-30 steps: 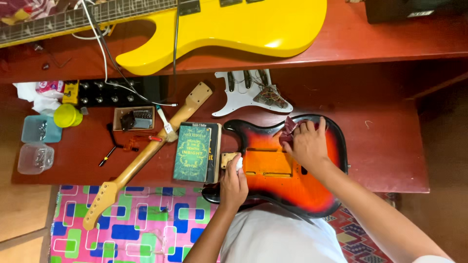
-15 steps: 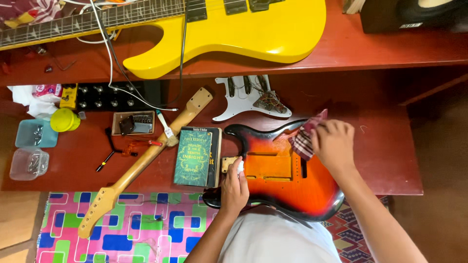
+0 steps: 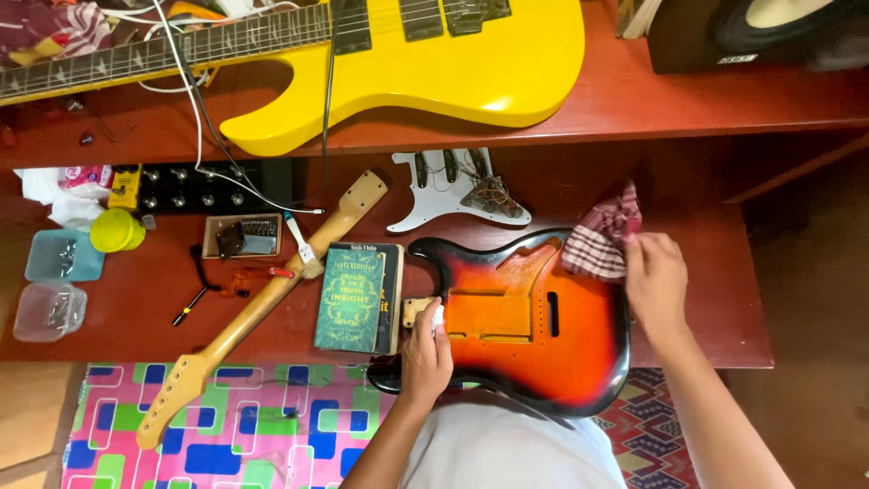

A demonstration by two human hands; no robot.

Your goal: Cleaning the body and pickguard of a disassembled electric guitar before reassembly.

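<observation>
The right hand (image 3: 656,285) has its grip closed on a checked red-and-white cloth (image 3: 602,237), bunched at the upper right edge of the sunburst guitar body (image 3: 534,326). The left hand (image 3: 425,349) has a narrow grip, fingers curled around a small white object (image 3: 438,317) that I cannot identify, pressed at the neck pocket on the body's left side.

The guitar body lies flat at the front edge of the counter (image 3: 715,299), its lower bout hanging over toward the person's lap. It looks like solid wood under a glossy finish: stiff, fairly heavy, and probably slick to bare fingers, so the waist or the horns seem the surest places to take hold. The open routed cavities have thin edges that likely chip easily. The cloth is soft and light and crumples anywhere it is pinched.

Just left of the body sits a green book (image 3: 351,299), touching or nearly touching it. Beyond that a detached maple neck (image 3: 262,303) runs diagonally off the front edge. A white pickguard with wired pickups (image 3: 457,186) lies behind the body, close enough to snag. Small tools (image 3: 217,285) and plastic containers (image 3: 63,258) sit toward the left end. A yellow guitar (image 3: 434,63) rests on the raised shelf at the back.
</observation>
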